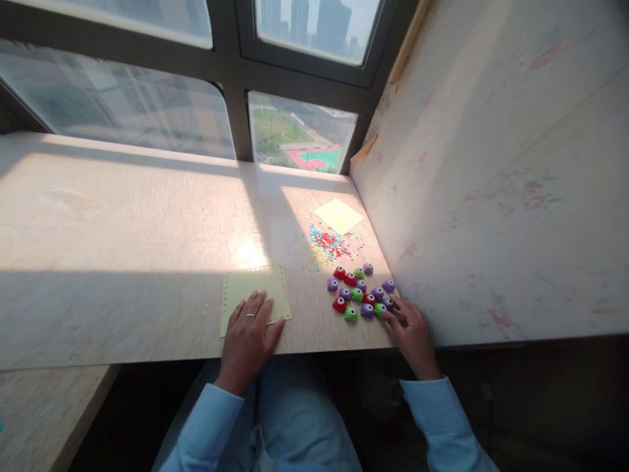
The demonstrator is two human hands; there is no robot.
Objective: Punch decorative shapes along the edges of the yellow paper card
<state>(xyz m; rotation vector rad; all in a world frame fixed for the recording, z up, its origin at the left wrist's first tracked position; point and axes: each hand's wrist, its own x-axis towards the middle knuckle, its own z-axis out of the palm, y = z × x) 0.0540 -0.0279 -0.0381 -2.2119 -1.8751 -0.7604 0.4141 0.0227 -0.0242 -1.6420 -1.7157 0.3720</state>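
Note:
My left hand (249, 341) lies flat, fingers stretched, on a pale yellow sheet of paper (278, 288) near the table's front edge. Small punched holes run along the sheet's borders. To the right, my right hand (411, 334) has its thumb and fingers curled at a purple paper punch (388, 303) on the near right of a group. A green paper punch (380, 310) sits beside the thumb. Several more small punches in red, purple and green stand in the cluster, among them a red paper punch (339, 304) and a green one at its front.
Behind the punches lies a scatter of red, blue and yellow confetti (331, 244). A second yellow sheet (339, 216) rests farther back in sunlight. A floral-papered wall (491, 196) closes off the right side, and framed windows (191, 108) rise behind the table (122, 301).

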